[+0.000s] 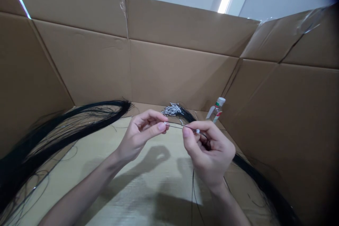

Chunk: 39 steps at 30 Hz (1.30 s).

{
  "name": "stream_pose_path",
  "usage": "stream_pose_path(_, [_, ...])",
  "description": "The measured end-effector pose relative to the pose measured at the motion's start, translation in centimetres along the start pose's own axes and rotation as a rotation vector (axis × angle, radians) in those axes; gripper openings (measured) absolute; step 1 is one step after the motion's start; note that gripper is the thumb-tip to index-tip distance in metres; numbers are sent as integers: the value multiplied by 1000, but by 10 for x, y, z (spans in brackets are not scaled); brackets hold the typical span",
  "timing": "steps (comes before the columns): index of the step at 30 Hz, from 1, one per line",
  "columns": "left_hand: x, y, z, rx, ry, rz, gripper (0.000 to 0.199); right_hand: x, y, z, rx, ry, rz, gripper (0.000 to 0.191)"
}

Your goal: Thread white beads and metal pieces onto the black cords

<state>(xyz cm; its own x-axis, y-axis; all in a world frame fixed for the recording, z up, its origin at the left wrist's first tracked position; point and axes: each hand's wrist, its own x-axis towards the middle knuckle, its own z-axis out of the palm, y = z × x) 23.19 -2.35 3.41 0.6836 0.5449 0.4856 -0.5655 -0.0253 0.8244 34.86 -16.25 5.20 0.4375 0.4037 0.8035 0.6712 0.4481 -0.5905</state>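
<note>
Your left hand and right hand, fingertips pinched closed, hold a thin dark cord with small whitish beads between them, just below the centre of the frame

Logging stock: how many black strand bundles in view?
2: left bundle, curving down the left side; right bundle, white-tipped at its far end, passing behind the right hand. More may be hidden there.
</note>
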Motion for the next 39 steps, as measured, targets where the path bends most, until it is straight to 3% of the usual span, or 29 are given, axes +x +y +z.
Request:
stream_pose_path(8, [0,2,1,-12,-39,19,10,0,1,2,4,-6,0,14])
stream_pose_path(26, [1,3,2,-36,-10,37,9,1,1,1,-41,-18,-47,14])
stream_pose_path(33, [-3,4,3,-2,78,-26,12,2,2,4,-72,1,-68,12])
stream_pose_path(39, [-6,-2,18,-129,154,-38,15,-1,5,6,-58,24,-67,11])
